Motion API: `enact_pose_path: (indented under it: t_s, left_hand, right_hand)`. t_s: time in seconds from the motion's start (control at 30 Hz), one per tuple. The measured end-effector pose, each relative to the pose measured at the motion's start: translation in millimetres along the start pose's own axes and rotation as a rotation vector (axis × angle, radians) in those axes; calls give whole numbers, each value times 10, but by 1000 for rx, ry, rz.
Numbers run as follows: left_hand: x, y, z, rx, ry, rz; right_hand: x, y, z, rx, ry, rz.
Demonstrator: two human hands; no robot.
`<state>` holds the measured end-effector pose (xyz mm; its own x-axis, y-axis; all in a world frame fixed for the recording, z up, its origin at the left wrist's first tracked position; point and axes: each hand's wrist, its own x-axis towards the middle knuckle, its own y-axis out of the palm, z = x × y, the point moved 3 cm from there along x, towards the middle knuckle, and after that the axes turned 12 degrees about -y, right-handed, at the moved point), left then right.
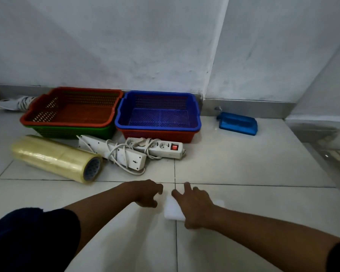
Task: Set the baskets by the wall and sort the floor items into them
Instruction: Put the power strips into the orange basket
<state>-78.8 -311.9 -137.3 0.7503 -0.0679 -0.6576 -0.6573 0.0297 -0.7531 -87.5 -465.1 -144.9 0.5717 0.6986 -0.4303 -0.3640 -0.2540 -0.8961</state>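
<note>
Two basket stacks stand at the wall: a red basket nested on a green basket at the left, and a blue basket on another red basket to its right. In front of them lie a stack of clear tape rolls and two white power strips with tangled cords. My right hand rests flat on a white foam block on the floor, fingers spread. My left hand hovers just left of the block, fingers curled, holding nothing.
A blue plastic object lies by the wall to the right of the baskets. A coiled white cord and paper sit behind the red basket at the far left. A dark-clothed knee fills the lower left. White tiled floor lies around.
</note>
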Motion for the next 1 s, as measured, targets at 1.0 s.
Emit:
enact_pose_path:
  t_s: [1.0]
  left_hand:
    - [-1960, 602, 1986, -140, -945, 504]
  right_hand:
    - [713, -393, 2768, 300, -941, -92]
